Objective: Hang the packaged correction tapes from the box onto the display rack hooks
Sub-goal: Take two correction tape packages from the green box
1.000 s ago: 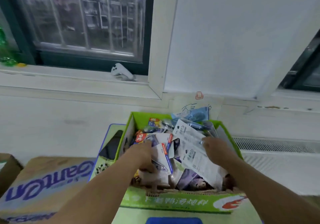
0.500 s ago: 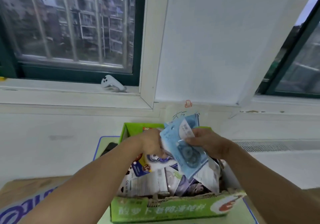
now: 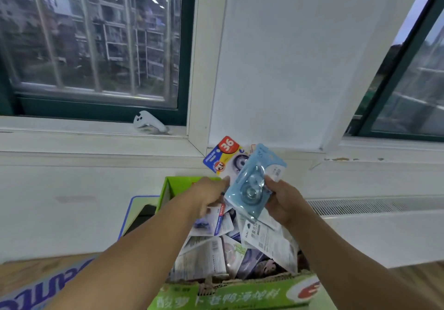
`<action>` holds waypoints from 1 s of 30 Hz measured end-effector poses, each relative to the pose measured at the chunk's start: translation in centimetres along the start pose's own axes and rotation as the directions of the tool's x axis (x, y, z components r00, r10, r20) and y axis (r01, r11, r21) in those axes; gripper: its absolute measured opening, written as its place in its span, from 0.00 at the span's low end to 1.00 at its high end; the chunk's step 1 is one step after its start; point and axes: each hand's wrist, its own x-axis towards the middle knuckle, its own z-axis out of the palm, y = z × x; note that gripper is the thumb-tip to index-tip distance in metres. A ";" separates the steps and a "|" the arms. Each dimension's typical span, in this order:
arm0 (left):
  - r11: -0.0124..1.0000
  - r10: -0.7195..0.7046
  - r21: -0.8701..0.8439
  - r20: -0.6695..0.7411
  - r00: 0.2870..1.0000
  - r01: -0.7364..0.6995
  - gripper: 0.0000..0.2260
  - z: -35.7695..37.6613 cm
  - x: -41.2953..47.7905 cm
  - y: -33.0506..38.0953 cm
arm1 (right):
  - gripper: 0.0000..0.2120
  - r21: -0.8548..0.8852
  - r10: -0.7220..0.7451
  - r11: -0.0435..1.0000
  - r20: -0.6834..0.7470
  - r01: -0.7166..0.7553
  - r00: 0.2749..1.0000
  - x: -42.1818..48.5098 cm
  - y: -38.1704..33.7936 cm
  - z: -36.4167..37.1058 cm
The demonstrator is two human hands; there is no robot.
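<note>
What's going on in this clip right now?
A person is working over a green box full of correction tape packs. The right hand grips a light blue pack, and the left hand holds a pack with a red 36 tag behind it, both held above the box. No display rack is in view.

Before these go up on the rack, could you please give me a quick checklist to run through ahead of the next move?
1. Right hand grips the blue package: ok.
2. Left hand holds the red-and-yellow package: ok, though its lower part is hidden.
3. Both packages are above the green box: ok.
4. Blue package's hang hole unobstructed: cannot tell, blurred.
5. Rack hooks in view: not ok, none visible.
</note>
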 end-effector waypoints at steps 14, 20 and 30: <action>0.908 0.264 -0.282 -0.184 0.947 -0.309 0.06 3.0 -0.3 0.6 | 0.08 -0.311 -0.118 0.950 -0.466 -0.037 0.877 -6.1 -3.2 -6.3; 0.926 0.374 -0.081 0.065 0.925 -0.369 0.08 13.6 -3.3 0.5 | 0.06 -0.229 -0.196 0.971 -0.628 0.063 0.753 -13.3 -5.1 -13.1; 0.855 0.472 0.025 0.374 0.798 -0.518 0.10 36.5 -23.3 -2.1 | 0.03 -0.182 -0.308 0.940 -0.818 0.288 0.486 -41.3 -8.2 -28.9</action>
